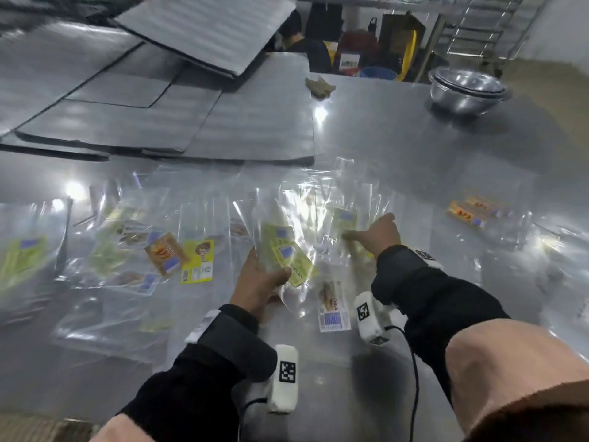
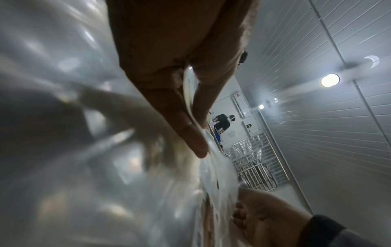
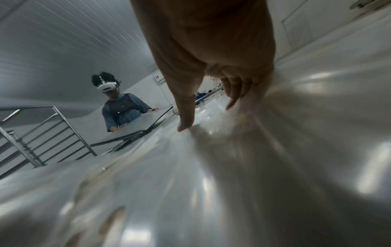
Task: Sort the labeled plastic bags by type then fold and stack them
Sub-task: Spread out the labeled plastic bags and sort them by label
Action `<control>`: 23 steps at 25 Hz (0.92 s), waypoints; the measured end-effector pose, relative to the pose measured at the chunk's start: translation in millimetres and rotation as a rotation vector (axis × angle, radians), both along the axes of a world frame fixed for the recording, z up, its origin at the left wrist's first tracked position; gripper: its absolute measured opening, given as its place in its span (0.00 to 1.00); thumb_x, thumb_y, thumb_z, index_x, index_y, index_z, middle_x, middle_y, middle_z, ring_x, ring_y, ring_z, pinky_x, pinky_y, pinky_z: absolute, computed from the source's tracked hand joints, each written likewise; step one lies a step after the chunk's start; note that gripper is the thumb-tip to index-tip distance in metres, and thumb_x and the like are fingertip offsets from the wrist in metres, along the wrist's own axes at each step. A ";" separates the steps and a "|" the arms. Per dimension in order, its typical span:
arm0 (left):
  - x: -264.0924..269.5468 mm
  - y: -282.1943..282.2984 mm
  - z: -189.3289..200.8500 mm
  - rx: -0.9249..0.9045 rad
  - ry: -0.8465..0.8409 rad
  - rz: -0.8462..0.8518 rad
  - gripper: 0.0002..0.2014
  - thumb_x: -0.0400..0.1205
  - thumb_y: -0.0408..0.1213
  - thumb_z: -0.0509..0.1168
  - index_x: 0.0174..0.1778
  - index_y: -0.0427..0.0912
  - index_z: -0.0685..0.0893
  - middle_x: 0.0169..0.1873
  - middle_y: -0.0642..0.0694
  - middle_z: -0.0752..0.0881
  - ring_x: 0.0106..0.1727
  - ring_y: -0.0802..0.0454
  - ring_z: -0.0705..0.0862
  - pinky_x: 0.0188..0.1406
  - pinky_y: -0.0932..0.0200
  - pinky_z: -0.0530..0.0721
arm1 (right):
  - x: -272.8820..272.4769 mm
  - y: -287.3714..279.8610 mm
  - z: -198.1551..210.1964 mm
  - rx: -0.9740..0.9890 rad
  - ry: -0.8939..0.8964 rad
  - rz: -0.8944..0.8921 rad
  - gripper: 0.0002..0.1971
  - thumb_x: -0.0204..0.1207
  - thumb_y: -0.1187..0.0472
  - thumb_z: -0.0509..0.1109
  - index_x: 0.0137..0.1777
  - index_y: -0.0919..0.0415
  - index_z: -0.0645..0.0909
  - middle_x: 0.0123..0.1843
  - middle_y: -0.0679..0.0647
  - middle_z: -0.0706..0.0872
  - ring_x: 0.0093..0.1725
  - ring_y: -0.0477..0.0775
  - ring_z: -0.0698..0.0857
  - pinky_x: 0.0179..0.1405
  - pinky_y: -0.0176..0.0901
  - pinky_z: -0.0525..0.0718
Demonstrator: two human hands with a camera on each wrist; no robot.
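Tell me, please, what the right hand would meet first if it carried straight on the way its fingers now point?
Probably the green-labelled clear bag right at the right hand's fingertips; they look to be touching it already, though blur hides the exact contact.

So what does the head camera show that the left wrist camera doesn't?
Only the head view shows the labels: green-labelled bags in the left hand, bags spread over the steel table, the metal bowls and the right hand touching another green-labelled bag. Only the left wrist view shows the plastic pinched between thumb and fingers, plus a ceiling lamp. Both show the left hand's grip and the right hand.
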State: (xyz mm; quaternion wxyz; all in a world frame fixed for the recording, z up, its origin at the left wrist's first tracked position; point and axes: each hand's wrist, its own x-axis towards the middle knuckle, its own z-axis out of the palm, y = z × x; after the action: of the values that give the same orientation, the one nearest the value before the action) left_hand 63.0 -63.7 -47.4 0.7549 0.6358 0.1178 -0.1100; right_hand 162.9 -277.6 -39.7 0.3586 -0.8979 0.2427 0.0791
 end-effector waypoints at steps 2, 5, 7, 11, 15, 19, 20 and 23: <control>-5.3 6.6 -0.6 -0.019 -0.015 0.018 0.22 0.71 0.25 0.70 0.57 0.49 0.78 0.54 0.38 0.87 0.52 0.40 0.88 0.43 0.49 0.87 | 0.4 3.8 -5.5 0.054 0.021 -0.028 0.45 0.64 0.57 0.82 0.72 0.72 0.57 0.69 0.67 0.75 0.69 0.67 0.75 0.67 0.54 0.76; -8.2 18.5 -3.4 -0.026 -0.007 0.077 0.22 0.74 0.23 0.70 0.62 0.44 0.77 0.52 0.40 0.88 0.50 0.43 0.88 0.43 0.52 0.88 | 7.4 1.0 1.9 0.059 -0.082 -0.041 0.28 0.71 0.67 0.74 0.69 0.70 0.68 0.66 0.65 0.78 0.65 0.64 0.79 0.56 0.46 0.76; -5.2 30.5 -5.5 0.029 -0.011 0.075 0.23 0.75 0.25 0.71 0.65 0.44 0.76 0.56 0.39 0.87 0.56 0.40 0.87 0.55 0.40 0.85 | 14.2 -0.1 16.1 -0.011 -0.204 -0.020 0.13 0.75 0.69 0.66 0.60 0.66 0.78 0.61 0.63 0.83 0.59 0.63 0.81 0.48 0.41 0.74; 1.2 57.5 1.4 0.054 -0.018 0.100 0.26 0.77 0.29 0.71 0.70 0.44 0.71 0.65 0.40 0.81 0.61 0.40 0.83 0.56 0.41 0.84 | 32.8 11.9 47.4 -0.083 -0.353 0.104 0.10 0.72 0.71 0.63 0.40 0.55 0.79 0.51 0.61 0.88 0.50 0.63 0.85 0.48 0.46 0.82; 3.6 96.5 17.1 0.024 -0.046 0.116 0.21 0.79 0.27 0.67 0.64 0.48 0.70 0.59 0.40 0.83 0.55 0.40 0.85 0.45 0.46 0.87 | 36.7 49.0 73.0 -0.062 -0.528 0.144 0.12 0.70 0.70 0.58 0.41 0.51 0.76 0.44 0.57 0.88 0.41 0.66 0.87 0.43 0.61 0.87; 0.5 158.3 29.1 0.006 -0.088 0.164 0.23 0.79 0.25 0.66 0.70 0.41 0.71 0.58 0.36 0.84 0.48 0.41 0.88 0.30 0.55 0.88 | 38.3 127.5 94.6 -0.183 -0.651 0.358 0.15 0.72 0.73 0.58 0.52 0.58 0.79 0.46 0.57 0.88 0.46 0.65 0.85 0.47 0.58 0.84; -0.4 168.5 30.2 0.019 -0.091 0.161 0.23 0.80 0.25 0.66 0.70 0.41 0.71 0.58 0.36 0.84 0.47 0.41 0.88 0.30 0.55 0.88 | 38.9 136.4 96.2 -0.255 -0.635 0.380 0.15 0.73 0.73 0.59 0.55 0.59 0.79 0.48 0.59 0.88 0.49 0.65 0.84 0.49 0.57 0.83; -2.6 199.3 29.7 0.035 -0.114 0.148 0.22 0.80 0.25 0.65 0.69 0.42 0.71 0.58 0.35 0.83 0.45 0.43 0.86 0.29 0.55 0.87 | 50.3 130.1 88.1 -0.317 -0.567 0.316 0.14 0.75 0.71 0.61 0.58 0.62 0.79 0.52 0.63 0.88 0.56 0.67 0.82 0.54 0.53 0.79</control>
State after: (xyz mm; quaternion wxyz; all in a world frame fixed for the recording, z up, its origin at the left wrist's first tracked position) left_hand 60.4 135.5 -17.7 0.7551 0.6437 0.1234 -0.0155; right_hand 213.2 -147.5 48.4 0.2514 -0.9551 0.0009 -0.1571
